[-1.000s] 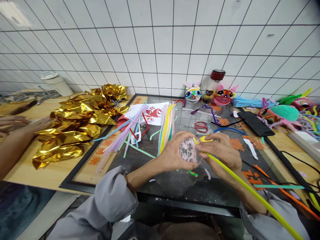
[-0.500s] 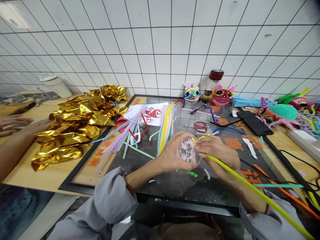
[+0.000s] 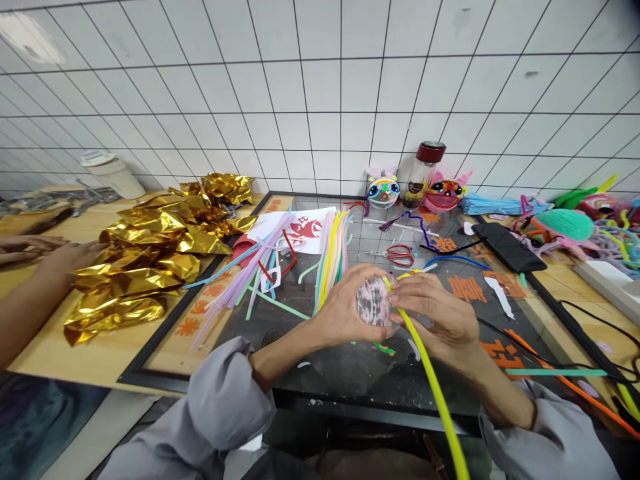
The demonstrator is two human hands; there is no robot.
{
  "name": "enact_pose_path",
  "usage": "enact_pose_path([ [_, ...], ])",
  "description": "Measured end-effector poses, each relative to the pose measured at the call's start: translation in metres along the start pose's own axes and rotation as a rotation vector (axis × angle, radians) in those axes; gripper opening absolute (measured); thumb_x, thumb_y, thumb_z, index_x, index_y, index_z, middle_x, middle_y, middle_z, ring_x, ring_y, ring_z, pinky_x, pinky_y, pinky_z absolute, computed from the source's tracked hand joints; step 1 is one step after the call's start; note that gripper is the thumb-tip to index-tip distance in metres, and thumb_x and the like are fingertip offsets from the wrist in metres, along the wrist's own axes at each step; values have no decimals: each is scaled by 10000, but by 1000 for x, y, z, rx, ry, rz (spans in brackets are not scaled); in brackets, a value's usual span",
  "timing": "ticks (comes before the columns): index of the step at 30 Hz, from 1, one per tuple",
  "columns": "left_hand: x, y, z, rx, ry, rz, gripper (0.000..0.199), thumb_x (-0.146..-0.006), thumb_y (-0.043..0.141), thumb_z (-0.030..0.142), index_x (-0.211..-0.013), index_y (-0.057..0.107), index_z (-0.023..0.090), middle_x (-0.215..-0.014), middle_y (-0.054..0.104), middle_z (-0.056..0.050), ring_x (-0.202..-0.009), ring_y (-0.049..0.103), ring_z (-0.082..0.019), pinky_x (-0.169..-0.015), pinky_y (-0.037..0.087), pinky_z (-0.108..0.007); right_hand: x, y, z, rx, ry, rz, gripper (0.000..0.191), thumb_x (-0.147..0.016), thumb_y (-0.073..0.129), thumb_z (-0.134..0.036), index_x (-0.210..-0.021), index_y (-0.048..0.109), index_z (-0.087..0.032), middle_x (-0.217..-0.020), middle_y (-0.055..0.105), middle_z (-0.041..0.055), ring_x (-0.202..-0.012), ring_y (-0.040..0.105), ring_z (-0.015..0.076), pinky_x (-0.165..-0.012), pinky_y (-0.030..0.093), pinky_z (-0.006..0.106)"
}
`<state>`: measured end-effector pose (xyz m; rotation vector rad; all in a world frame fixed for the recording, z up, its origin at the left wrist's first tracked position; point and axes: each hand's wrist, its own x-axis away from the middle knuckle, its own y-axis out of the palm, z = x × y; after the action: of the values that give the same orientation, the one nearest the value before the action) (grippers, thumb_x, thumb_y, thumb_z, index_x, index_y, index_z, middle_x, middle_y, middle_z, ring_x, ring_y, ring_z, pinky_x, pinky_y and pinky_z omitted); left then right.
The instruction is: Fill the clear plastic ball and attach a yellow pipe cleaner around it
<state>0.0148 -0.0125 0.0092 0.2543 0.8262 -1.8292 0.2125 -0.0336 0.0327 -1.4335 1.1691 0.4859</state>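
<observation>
My left hand point(image 3: 345, 308) is wrapped round a clear, rounded plastic piece point(image 3: 373, 301) with pale pink streaks, its open-looking face turned up. My right hand point(image 3: 436, 308) is pressed to the right edge of that piece, fingers pinching a yellow fuzzy stem point(image 3: 427, 363). One end of the stem lies at the piece's rim, and the long rest hangs down toward the bottom of the view. Red-handled scissors point(image 3: 399, 255) lie just beyond my hands on the dark board point(image 3: 240, 360).
Pastel fuzzy stems point(image 3: 333, 257) and a white paper with a red print point(image 3: 313, 230) lie behind. Gold foil point(image 3: 150, 253) and another person's hands point(image 3: 30, 248) are at left. Decorated heads point(image 3: 383, 189), a bottle point(image 3: 424, 175) and a phone point(image 3: 509, 245) lie farther back.
The yellow stem's free length has swung from the lower right toward the bottom centre, hanging more steeply. Both hands keep nearly the same place on the clear piece.
</observation>
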Motion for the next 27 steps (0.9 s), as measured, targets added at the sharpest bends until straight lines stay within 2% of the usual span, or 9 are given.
enact_pose_path([
  [5,-1,-1,3,5,-4,10,717,-568,837,320,-1210,533,218,-1227,643,-102,-1182,606,-309,-1058,469,-459,-4,-2,-5,17,7,9,249,-840,707,-121,-1067,698,-223,-895,775,73,-893,736,239,-806,582,436],
  [11,-3,-4,9,14,-70,9,701,-573,839,316,-1201,541,225,-1218,656,-89,-1176,609,-300,-1060,464,-441,-5,-4,-7,6,6,-9,265,-835,664,-87,-1071,692,-206,-926,780,86,-915,738,243,-820,577,441],
  [20,-3,-4,10,32,-67,27,686,-572,835,298,-1188,547,214,-1202,658,-83,-1157,619,-289,-1052,478,-438,-1,-3,-7,28,30,10,252,-841,664,-94,-1053,701,-225,-944,732,75,-917,711,234,-806,565,426],
  [23,-4,-5,11,49,-64,29,669,-573,830,297,-1178,557,215,-1203,655,-85,-1150,619,-287,-1051,477,-434,1,-3,-7,140,58,20,215,-840,678,-145,-1037,713,-225,-1064,690,101,-1007,676,260,-847,529,450],
  [27,-4,-6,9,43,-70,7,719,-543,831,284,-1206,558,225,-1245,635,-90,-1201,594,-310,-1085,449,-455,2,-4,-7,265,88,6,213,-871,683,-308,-1077,695,-255,-1257,651,122,-1225,588,349,-1002,416,572],
])
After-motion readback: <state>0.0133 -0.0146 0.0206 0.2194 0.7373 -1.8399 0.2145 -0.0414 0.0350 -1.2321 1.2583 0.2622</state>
